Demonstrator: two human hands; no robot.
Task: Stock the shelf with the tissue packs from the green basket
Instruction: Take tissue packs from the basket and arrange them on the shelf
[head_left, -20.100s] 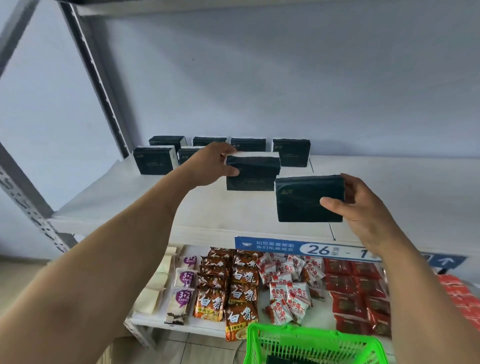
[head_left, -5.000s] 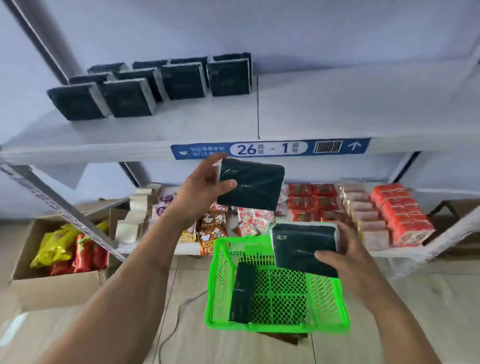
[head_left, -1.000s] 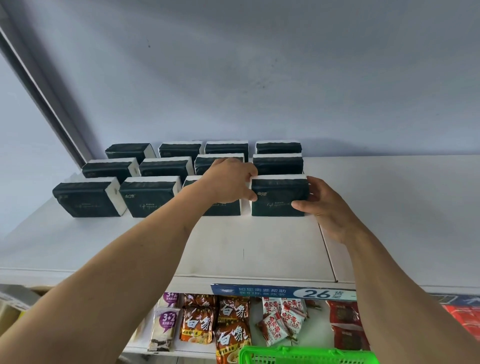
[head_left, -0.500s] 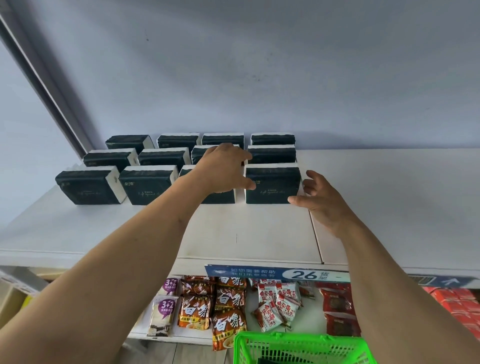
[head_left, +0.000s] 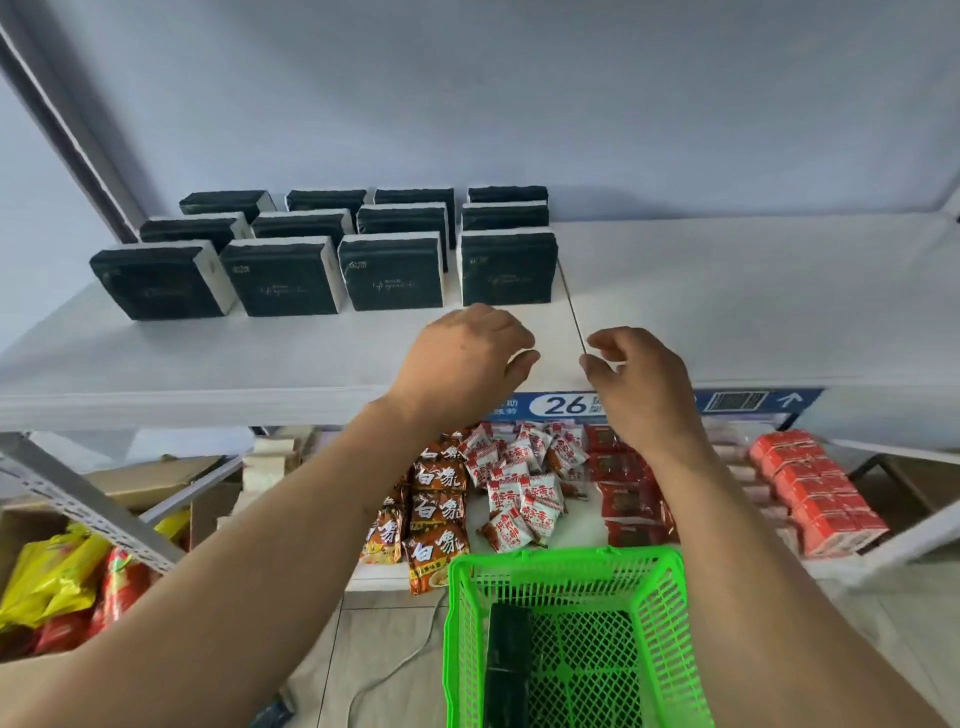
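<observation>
Several dark green tissue packs (head_left: 395, 273) stand in three rows on the left part of the white upper shelf (head_left: 727, 312). The rightmost front pack (head_left: 508, 270) stands by the shelf seam. My left hand (head_left: 467, 358) and my right hand (head_left: 641, 384) hover over the shelf's front edge, fingers curled loosely, both holding nothing, a short way in front of the packs. The green basket (head_left: 670, 623) sits on the floor below, with dark tissue packs (head_left: 506, 665) standing along its left side.
A blue label strip numbered 26 (head_left: 566, 405) runs along the shelf edge. The lower shelf holds noodle packets (head_left: 436, 509), red-and-white snack bags (head_left: 519, 483) and red boxes (head_left: 815, 488). A cardboard box of yellow and red bags (head_left: 57, 582) stands at lower left beside a grey shelf brace (head_left: 83, 499).
Both hands have let go of the two front packs and drawn back toward the shelf's front edge. The view has tilted down, showing more of the basket and lower shelf.
</observation>
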